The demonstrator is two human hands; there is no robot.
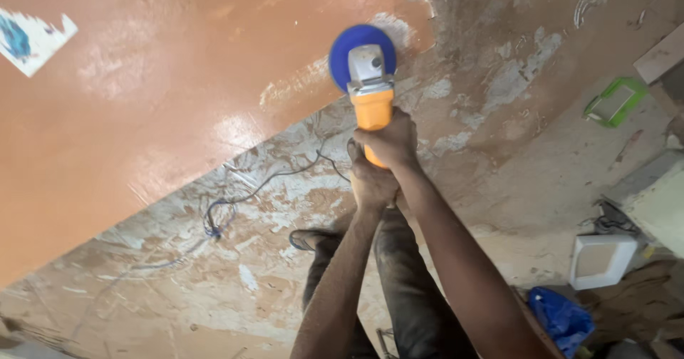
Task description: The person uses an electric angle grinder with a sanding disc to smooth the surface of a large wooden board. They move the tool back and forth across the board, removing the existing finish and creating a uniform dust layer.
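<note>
— Where is the grinder held?

— The orange angle grinder [372, 106] is gripped just ahead of both hands. The right hand [390, 141] is clamped round the rear of the orange body, and the left hand [370, 181] is closed on the handle end directly behind it, so the two hands are touching, one stacked after the other.

— Which way is it pointed?

— Its long axis is run almost straight away from the person, up the view, in line with both forearms. The grey gear head is at the far end, and the round blue disc [362, 56] is laid against the edge of the brown glossy board [164, 95], near its corner, where a pale scuffed patch is seen.

— And around it?

— A dusty, white-streaked floor [235, 273] is seen below the board, with a thin dark cable [221, 216] trailed across it. Dark trousers and a sandalled foot [306, 239] are seen beneath the arms. To the right, a green-framed object [614, 102], a white tray [600, 259] and a blue bag [563, 318] are placed well apart from the tool.
</note>
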